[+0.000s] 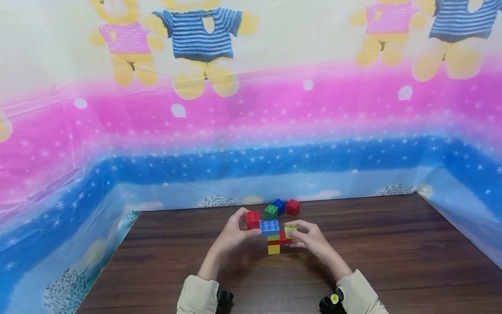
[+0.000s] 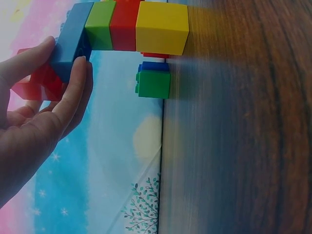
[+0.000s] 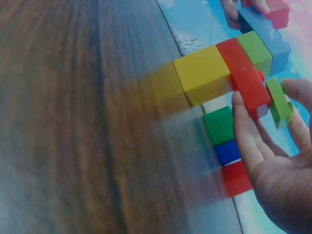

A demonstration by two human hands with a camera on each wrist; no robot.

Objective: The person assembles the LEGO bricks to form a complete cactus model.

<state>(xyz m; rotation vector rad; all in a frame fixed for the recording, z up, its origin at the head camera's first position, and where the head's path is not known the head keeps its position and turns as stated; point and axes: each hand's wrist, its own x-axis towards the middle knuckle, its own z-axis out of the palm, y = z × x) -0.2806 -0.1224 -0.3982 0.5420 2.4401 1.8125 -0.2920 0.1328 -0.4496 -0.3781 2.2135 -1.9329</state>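
A stack of toy building bricks stands upright on the table, with a yellow brick [image 1: 273,249] at the bottom, then a long red brick [image 3: 243,73], a lime-green brick [image 2: 100,25] and a blue brick [image 1: 269,227]. At the blue brick's left end is another red brick [image 1: 252,220]. My left hand [image 1: 232,233] grips the stack there, digits on the blue and red bricks. My right hand [image 1: 311,239] pinches a thin lime-green brick [image 3: 279,103], tilted over the studded right end of the long red brick. A right fingertip [image 3: 237,97] supports this end from below.
Behind the stack, toward the back edge of the dark wood table [image 1: 164,261], sit a green brick [image 1: 271,211], a dark blue brick [image 1: 279,206] and a loose red brick [image 1: 293,207]. A printed cloth [image 1: 235,161] with bears and snowflakes hangs around the table.
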